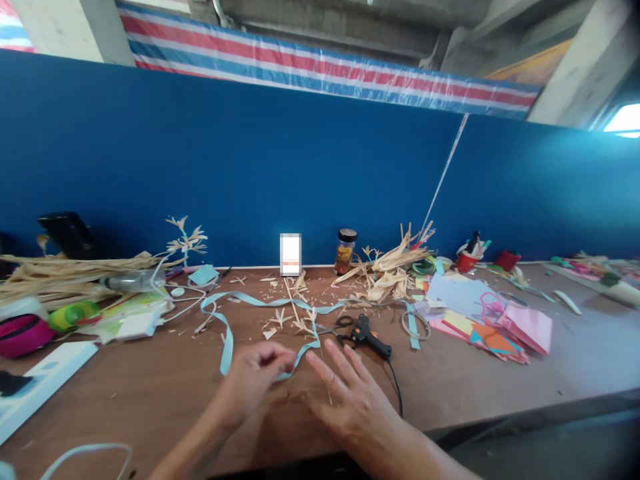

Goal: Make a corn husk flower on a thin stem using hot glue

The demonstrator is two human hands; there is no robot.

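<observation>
My left hand (255, 377) has its fingertips pinched on a light-blue ribbon (227, 347), which loops across the table behind it. From the pinch, the ribbon runs right to a thin upright stem wrapped in blue, topped by a dried-husk flower (309, 323). My right hand (355, 400) is open beside the stem, fingers stretched and apart; the lower stem passes by its thumb and index finger, and I cannot tell whether they touch it. Just beyond that hand lie a black glue gun (369, 337) and black-handled scissors (344, 325).
A lidded jar (345, 253) and dried husks (390, 273) stand along the blue partition (250, 160). Coloured papers (465, 300) and a red pen cup (467, 260) lie to the right. At left are a white power strip (45, 387), a finished-looking husk flower (187, 240) and cables.
</observation>
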